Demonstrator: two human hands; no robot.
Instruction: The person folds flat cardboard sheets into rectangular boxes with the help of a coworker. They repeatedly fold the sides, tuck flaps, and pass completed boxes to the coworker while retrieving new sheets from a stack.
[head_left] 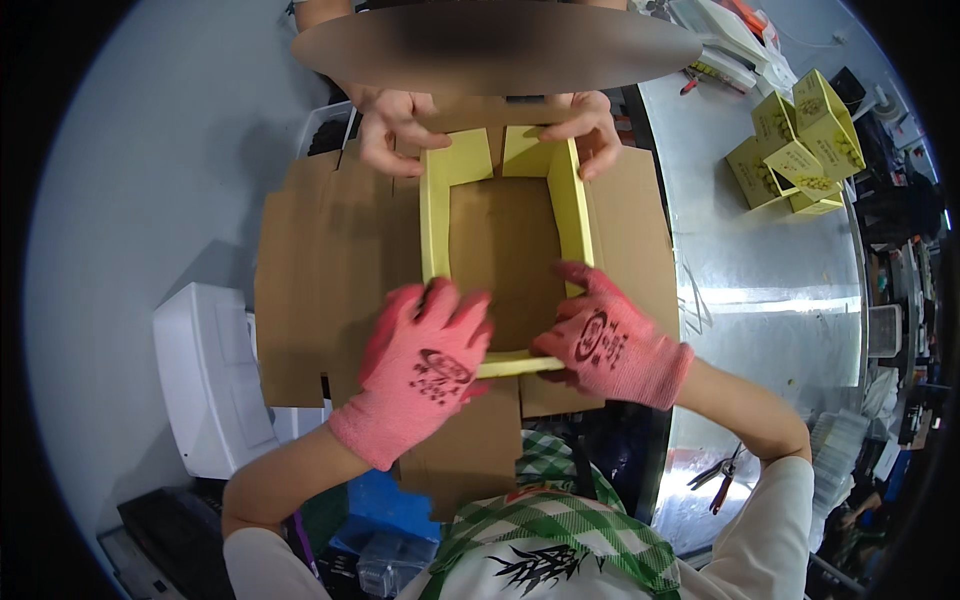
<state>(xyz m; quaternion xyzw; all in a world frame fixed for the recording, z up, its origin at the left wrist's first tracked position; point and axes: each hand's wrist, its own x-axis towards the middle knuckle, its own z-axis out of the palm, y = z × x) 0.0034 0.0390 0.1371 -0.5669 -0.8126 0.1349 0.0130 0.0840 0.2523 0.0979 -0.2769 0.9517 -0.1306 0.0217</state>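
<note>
A yellow cardboard frame stands on edge inside an opened brown carton, its walls forming a rectangle round the carton's brown bottom. My left hand, in a pink glove, curls its fingers over the frame's near left corner. At the near right corner my gloved right hand grips the wall, forefinger stretched along the right side. Across from me, another person's bare hands hold the frame's two far corners. A gap shows in the middle of the far wall. My fingertips are partly hidden behind the cardboard.
On the metal table to the right, several yellow printed boxes are stacked at the far end. Red-handled pruning shears lie at its near end. A white plastic container stands left of the carton, and a blue item lies below.
</note>
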